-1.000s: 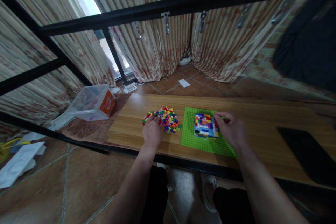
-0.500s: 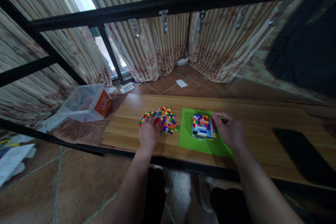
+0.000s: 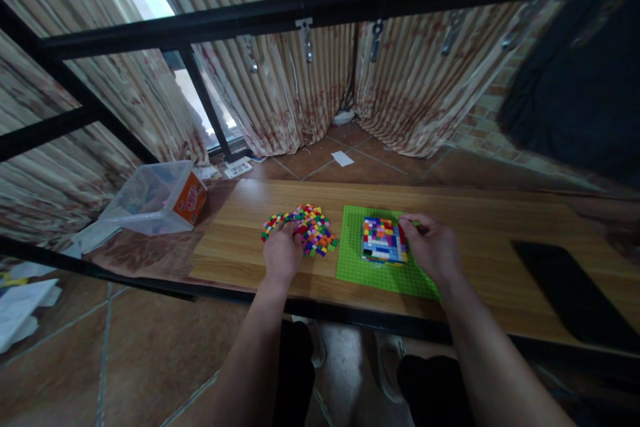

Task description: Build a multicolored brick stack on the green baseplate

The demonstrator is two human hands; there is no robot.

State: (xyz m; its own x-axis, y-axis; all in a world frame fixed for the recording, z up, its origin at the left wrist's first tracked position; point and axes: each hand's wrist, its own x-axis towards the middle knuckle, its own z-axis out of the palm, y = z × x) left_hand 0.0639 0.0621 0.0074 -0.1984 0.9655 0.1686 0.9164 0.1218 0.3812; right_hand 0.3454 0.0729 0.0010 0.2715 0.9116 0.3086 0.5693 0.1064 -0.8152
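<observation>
The multicoloured block build sits on the green baseplate, unchanged from a second ago. The right hand stays at its right edge, fingers pinched together; any piece held cannot be seen. The left hand remains curled on the loose brick pile, grip hidden; placement appears paused.

Clear plastic bin, striped curtains

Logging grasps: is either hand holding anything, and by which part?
Cannot be told: left hand rests on the loose brick pile; right hand touches the brick block.
</observation>
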